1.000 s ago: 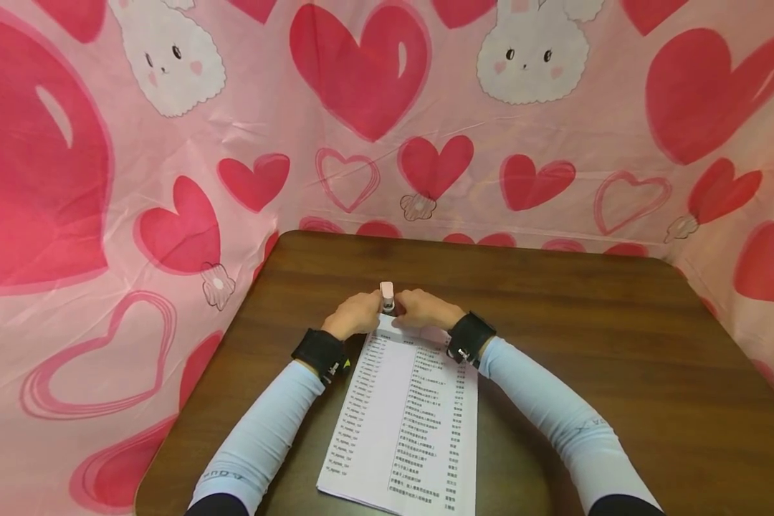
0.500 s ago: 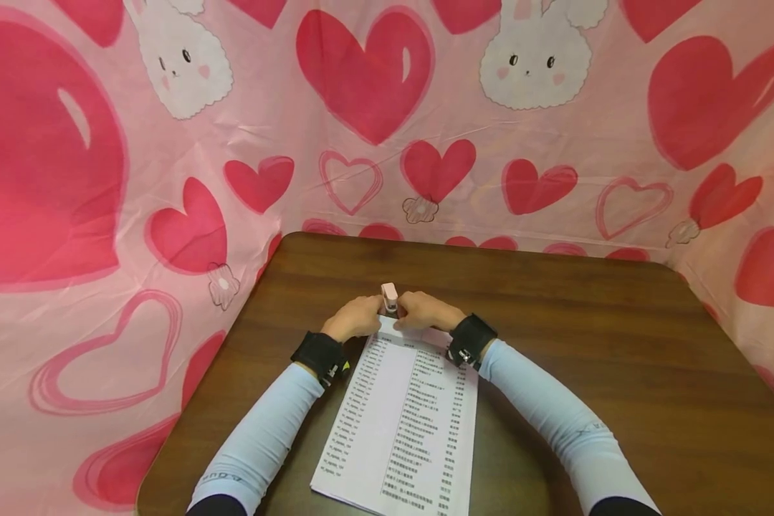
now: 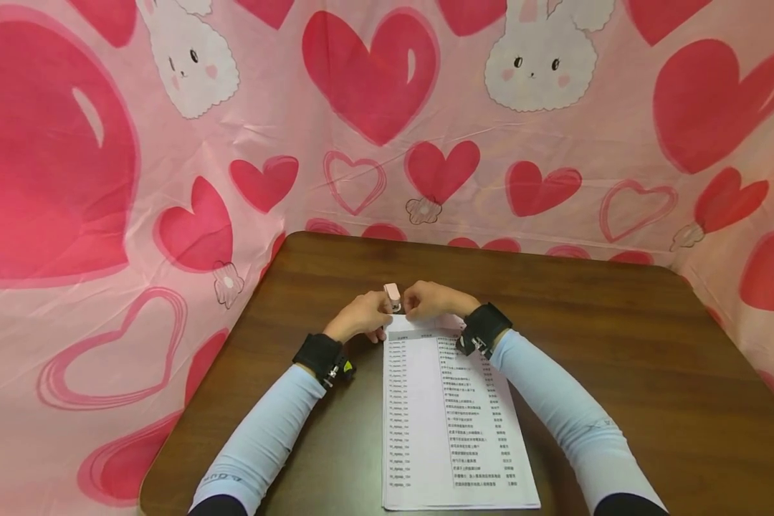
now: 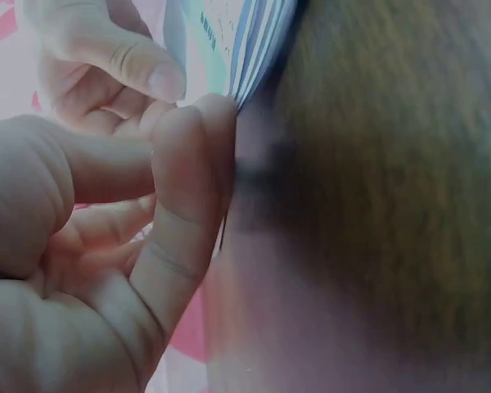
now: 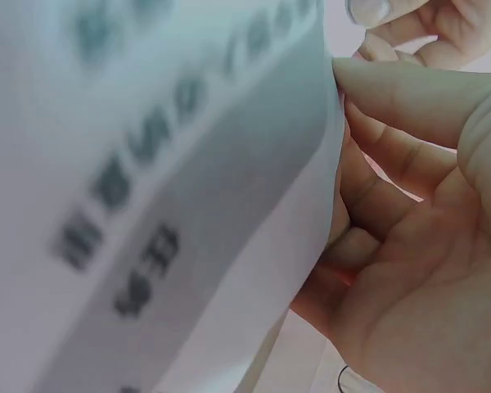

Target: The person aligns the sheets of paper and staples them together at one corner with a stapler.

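A stack of printed white sheets (image 3: 454,430) lies in front of me, its far edge between both hands. My left hand (image 3: 363,315) pinches the far left corner; in the left wrist view its thumb and forefinger (image 4: 184,180) meet right at the corner, where several sheet edges fan apart. My right hand (image 3: 435,299) grips the far edge a little to the right. Seen from the right wrist, that thumb (image 5: 401,94) lies on the printed side of the paper (image 5: 254,188), fingers behind it. Just beyond the hands stands a small pink-topped stapler (image 3: 392,294), its lower part partly hidden.
The brown wooden table (image 3: 632,373) stretches to the right and behind the hands. A pink curtain (image 3: 361,107) with hearts and rabbits hangs along the table's far and left sides. Black bands (image 3: 484,326) circle both wrists, over pale sleeves (image 3: 258,437).
The stack has turned, its near end swinging to the right. My right hand has risen slightly with the far edge. The stapler stays beyond the hands.
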Motion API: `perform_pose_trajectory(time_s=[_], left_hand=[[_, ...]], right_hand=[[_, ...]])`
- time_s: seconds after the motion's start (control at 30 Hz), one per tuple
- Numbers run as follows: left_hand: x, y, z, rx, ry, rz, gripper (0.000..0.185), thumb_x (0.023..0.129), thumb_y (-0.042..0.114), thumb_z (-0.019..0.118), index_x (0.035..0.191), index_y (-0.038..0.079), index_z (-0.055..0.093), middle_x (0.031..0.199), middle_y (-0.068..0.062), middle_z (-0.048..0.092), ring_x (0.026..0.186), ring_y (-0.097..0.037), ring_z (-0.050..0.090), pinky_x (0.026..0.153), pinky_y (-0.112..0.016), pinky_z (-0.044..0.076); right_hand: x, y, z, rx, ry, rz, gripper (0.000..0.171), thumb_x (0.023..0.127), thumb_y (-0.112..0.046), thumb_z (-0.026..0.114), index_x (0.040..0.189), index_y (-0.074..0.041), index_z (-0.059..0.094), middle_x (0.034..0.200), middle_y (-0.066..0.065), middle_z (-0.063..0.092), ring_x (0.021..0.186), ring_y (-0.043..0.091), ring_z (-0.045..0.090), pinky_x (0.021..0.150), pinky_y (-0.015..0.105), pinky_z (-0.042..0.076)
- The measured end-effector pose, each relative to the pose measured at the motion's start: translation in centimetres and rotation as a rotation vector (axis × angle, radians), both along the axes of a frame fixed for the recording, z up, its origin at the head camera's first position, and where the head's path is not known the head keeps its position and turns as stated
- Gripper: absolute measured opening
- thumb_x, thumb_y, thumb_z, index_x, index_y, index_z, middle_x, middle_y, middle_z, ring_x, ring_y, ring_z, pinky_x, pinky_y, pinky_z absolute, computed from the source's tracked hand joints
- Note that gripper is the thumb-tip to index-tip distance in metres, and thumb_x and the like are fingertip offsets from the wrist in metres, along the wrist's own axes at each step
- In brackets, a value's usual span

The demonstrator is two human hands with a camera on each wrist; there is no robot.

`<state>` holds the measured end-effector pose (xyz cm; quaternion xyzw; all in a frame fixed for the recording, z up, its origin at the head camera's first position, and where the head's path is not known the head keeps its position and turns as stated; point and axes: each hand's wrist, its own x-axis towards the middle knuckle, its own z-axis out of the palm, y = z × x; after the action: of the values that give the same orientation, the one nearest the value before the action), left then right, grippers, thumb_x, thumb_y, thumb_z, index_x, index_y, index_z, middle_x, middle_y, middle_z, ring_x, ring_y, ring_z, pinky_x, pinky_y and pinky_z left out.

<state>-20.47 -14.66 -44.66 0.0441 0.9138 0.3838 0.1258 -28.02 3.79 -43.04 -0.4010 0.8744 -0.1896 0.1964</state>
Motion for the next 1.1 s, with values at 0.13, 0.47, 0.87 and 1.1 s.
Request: perform_pose_trajectory(time_s=[0.13, 0.47, 0.87, 1.1], left_hand=[[-0.5, 0.0, -0.5, 0.102, 0.002, 0.073, 0.008, 0.092, 0.008, 0.064, 0.099, 0.005, 0.061, 0.092, -0.012, 0.065, 0.057, -0.017, 0.065, 0.052, -0.029, 0.056], [-1.1, -0.6, -1.2, 0.194, 0.044, 0.192, 0.011, 0.09, 0.008, 0.067, 0.099, 0.001, 0.067, 0.087, -0.011, 0.065, 0.059, -0.016, 0.064, 0.054, -0.027, 0.056], [-2.0, -0.5, -1.2, 0.146, 0.054, 0.221, 0.008, 0.089, 0.009, 0.067, 0.093, 0.002, 0.066, 0.078, -0.009, 0.063, 0.06, -0.015, 0.062, 0.052, -0.026, 0.055], [-2.1, -0.4, -1.2, 0.105, 0.036, 0.19, 0.006, 0.088, 0.009, 0.066, 0.092, 0.004, 0.065, 0.081, -0.009, 0.064, 0.062, -0.015, 0.063, 0.053, -0.026, 0.054]], right_hand=[[-0.5, 0.2, 0.0, -0.012, 0.0, -0.045, 0.007, 0.087, -0.012, 0.063, 0.081, -0.015, 0.067, 0.078, -0.003, 0.061, 0.076, 0.014, 0.055, 0.07, 0.028, 0.044], [-1.4, -0.2, -0.6, -0.072, -0.023, -0.105, 0.008, 0.086, -0.009, 0.064, 0.081, -0.012, 0.07, 0.076, -0.003, 0.06, 0.076, 0.015, 0.055, 0.069, 0.027, 0.043], [-2.8, -0.4, -0.9, -0.092, -0.048, -0.119, 0.009, 0.085, -0.009, 0.066, 0.077, -0.012, 0.069, 0.073, -0.005, 0.058, 0.073, 0.013, 0.054, 0.066, 0.024, 0.042], [-3.0, -0.4, -0.9, -0.057, -0.092, -0.107, 0.011, 0.085, -0.008, 0.064, 0.076, -0.012, 0.069, 0.072, -0.004, 0.058, 0.072, 0.013, 0.053, 0.066, 0.025, 0.042]])
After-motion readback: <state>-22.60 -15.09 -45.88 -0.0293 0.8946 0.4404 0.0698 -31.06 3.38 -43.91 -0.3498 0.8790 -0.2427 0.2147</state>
